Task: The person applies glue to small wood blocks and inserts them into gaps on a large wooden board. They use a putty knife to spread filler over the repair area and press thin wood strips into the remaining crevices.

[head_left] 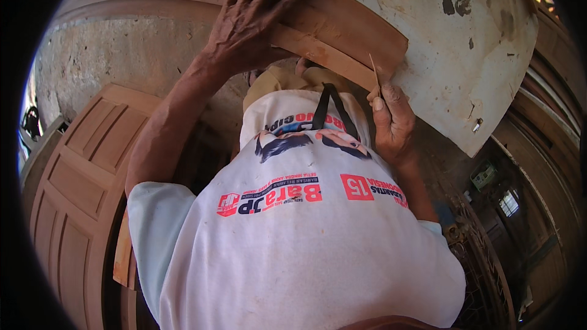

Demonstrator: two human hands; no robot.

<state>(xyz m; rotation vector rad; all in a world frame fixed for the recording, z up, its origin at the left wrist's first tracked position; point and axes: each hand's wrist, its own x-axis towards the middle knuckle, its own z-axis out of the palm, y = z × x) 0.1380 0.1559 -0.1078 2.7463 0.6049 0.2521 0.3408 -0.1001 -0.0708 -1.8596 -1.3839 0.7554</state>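
Note:
A long reddish-brown wooden board (342, 18) lies across the top of the view, with a paler strip along its near edge (330, 55). My left hand (251, 18) rests on it, fingers stretched and spread over the upper face, the thumb down by the near edge. Close to the board's right end, my right hand (393, 116) is closed around a thin, pointed, light-brown stick (374, 70). The stick's tip points up beside the board's edge. Whether it touches the wood I cannot tell.
A worn, stained pale tabletop (452, 67) extends under and right of the board. A panelled wooden door (79, 189) leans at the left. A dark metal grille (483, 263) and wooden panels (562, 79) stand at the right. A black strap (330, 104) hangs over my shirt.

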